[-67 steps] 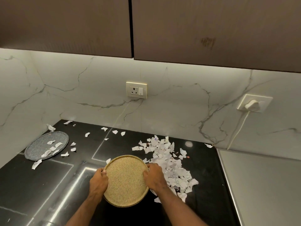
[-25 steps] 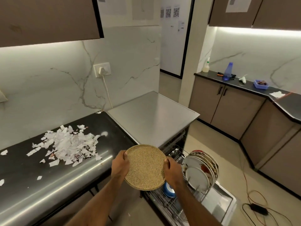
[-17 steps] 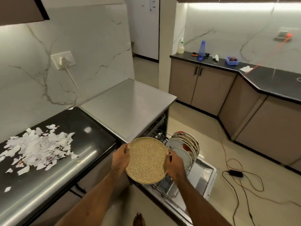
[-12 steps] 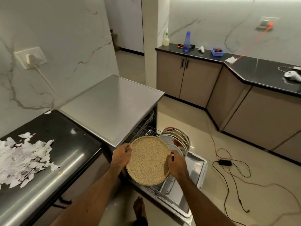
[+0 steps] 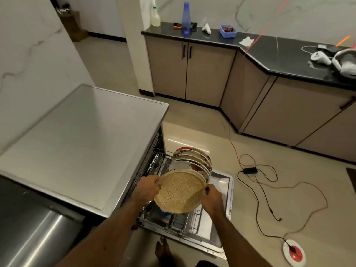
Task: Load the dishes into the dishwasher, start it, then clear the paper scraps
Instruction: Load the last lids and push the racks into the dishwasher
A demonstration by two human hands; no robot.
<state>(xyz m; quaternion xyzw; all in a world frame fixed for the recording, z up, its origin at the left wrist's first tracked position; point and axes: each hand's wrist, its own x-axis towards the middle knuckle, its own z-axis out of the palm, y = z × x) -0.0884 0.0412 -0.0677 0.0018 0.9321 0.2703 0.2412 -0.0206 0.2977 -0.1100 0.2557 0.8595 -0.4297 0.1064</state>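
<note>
A round speckled tan plate (image 5: 179, 191) is held tilted over the pulled-out lower rack (image 5: 189, 221) of the open dishwasher. My left hand (image 5: 147, 188) grips its left rim and my right hand (image 5: 211, 197) grips its right rim. Just behind it, several white patterned plates (image 5: 192, 159) stand on edge in the rack. Something blue (image 5: 160, 211) shows in the rack under the tan plate. The dishwasher door (image 5: 219, 212) lies open flat toward the floor. No paper scraps are in view.
The dishwasher's steel top (image 5: 81, 139) fills the left, with dark counter (image 5: 25, 220) nearer me. Black and orange cables (image 5: 258, 182) and a power adapter (image 5: 250, 170) trail on the floor at right. My bare foot (image 5: 161, 249) stands beside the door. Cabinets (image 5: 192, 72) line the far wall.
I have turned from the scrap-strewn counter to the dishwasher, carrying the tan plate in both hands. It has come down and forward to just above the rack, against the standing plates.
</note>
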